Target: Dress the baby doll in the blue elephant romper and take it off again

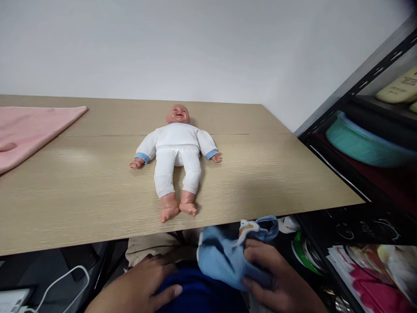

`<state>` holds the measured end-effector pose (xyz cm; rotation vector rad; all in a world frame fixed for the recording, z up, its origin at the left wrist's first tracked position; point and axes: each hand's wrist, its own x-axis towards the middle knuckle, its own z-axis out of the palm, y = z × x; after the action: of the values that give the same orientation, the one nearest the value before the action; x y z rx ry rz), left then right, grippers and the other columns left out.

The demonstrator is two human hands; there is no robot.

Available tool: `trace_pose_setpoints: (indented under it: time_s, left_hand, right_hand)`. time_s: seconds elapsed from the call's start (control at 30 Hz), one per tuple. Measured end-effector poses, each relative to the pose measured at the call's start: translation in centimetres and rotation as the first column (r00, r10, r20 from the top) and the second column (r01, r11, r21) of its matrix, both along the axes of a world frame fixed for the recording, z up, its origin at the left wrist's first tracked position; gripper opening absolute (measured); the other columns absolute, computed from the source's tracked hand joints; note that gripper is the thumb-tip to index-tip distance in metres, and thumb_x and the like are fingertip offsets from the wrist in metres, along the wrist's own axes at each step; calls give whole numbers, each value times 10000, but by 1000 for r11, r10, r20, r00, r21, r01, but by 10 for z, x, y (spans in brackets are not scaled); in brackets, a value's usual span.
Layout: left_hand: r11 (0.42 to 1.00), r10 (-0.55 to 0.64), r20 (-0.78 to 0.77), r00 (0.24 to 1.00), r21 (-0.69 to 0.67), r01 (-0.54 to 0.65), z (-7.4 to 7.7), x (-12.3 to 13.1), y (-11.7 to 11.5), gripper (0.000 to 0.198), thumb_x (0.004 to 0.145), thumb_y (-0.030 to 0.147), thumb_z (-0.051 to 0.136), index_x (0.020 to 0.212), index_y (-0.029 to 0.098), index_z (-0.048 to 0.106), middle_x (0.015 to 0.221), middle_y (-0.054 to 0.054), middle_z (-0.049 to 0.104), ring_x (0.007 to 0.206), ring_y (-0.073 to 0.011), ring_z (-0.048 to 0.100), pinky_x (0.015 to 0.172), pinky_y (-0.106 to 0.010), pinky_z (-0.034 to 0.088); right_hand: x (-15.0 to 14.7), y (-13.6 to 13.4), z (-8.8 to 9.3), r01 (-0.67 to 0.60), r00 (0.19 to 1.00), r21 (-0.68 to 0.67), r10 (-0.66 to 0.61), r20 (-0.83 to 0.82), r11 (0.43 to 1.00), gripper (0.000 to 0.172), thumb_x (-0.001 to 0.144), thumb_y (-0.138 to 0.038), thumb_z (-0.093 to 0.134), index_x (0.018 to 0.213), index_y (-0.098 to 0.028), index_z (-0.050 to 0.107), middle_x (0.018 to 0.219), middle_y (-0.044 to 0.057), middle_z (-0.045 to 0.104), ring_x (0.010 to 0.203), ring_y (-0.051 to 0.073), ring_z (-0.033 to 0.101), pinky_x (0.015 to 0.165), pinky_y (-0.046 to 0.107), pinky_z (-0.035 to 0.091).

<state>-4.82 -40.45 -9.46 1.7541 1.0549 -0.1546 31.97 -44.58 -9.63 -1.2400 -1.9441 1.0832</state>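
Your right hand grips the cloth below the counter edge; your left hand rests open beside it. The doll lies ahead, feet toward you.

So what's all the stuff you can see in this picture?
doll: 1, white clothes with blue cuffs, lying face up in the middle of the table
table: 1, light wood, across the picture
blanket: 1, pink, far left on the table
shelf: 1, black, at the right
bowl: 1, teal, on the shelf
cable: 1, white, below the table at the lower left
cloth: 1, light blue, below the table's near edge
left hand: 1, open and flat, left of the cloth
right hand: 1, gripping the cloth
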Motion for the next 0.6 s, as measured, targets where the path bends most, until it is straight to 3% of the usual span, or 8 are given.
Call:
trace_pose_setpoints:
  time_s: [0.07,0.1,0.17,0.2,0.27,0.37,0.5,0.6]
  left_hand:
    - [997,-72,214,974,-13,77,44,-5,7,406,1059,557,624,1400,350,698,1428,-65,720,1299,-303,676,1144,-420,516]
    - [996,-81,366,927,-5,89,61,-5,11,334,1049,523,666,1327,348,722,1340,-45,743,1228,-267,700,1100,-368,538]
    - [992,-8,634,773,102,-73,81,0,19,291,1005,459,763,1261,336,703,1302,-40,721,1242,-246,679,1093,-326,534]
    - [966,26,711,702,163,-201,84,3,22,353,977,430,808,1290,340,675,1362,-49,686,1327,-258,636,1144,-337,506]
    - [870,61,767,639,273,-411,81,9,29,582,922,399,877,1425,365,586,1565,-70,551,1543,-304,457,1273,-401,403]
    - [810,92,734,672,338,-480,68,15,37,832,885,405,918,1576,363,456,1686,-99,429,1609,-339,365,1309,-456,366]
    - [819,143,657,740,341,-462,56,14,45,381,1052,422,723,1394,281,634,1408,-86,683,1298,-273,638,1118,-386,529]
    - [836,63,698,713,353,-420,57,11,49,189,1122,366,596,1177,226,710,1219,-70,755,1189,-246,679,1151,-398,496]
  right_hand:
    - [-29,13,43,-222,966,151,238,-98,963,217,979,-441,695,874,-252,670,757,24,674,785,217,661,845,359,575]
    - [-43,23,61,-243,941,244,289,-175,939,277,1000,-486,664,837,-265,622,676,-1,614,719,209,623,835,375,562]
    - [-64,46,91,-328,841,434,468,-270,839,359,1016,-550,611,791,-277,552,626,-29,591,656,193,587,811,389,545]
    - [-71,56,103,-410,766,525,594,-247,746,315,1031,-506,599,807,-284,589,681,-25,658,693,196,619,821,395,550]
    - [-78,73,121,-409,793,548,582,-183,730,226,1027,-387,617,832,-274,636,837,8,744,838,219,675,916,429,561]
    - [-78,85,130,-344,862,550,489,-137,761,139,973,-346,718,873,-253,690,995,34,741,993,236,674,1088,466,509]
    - [-72,88,124,-333,884,491,448,-135,805,89,950,-309,741,919,-248,685,1132,48,702,1122,253,655,1171,473,456]
    - [-65,92,122,-371,902,297,418,-112,880,190,954,-419,760,1069,-281,699,1319,84,677,1249,320,646,1144,497,496]
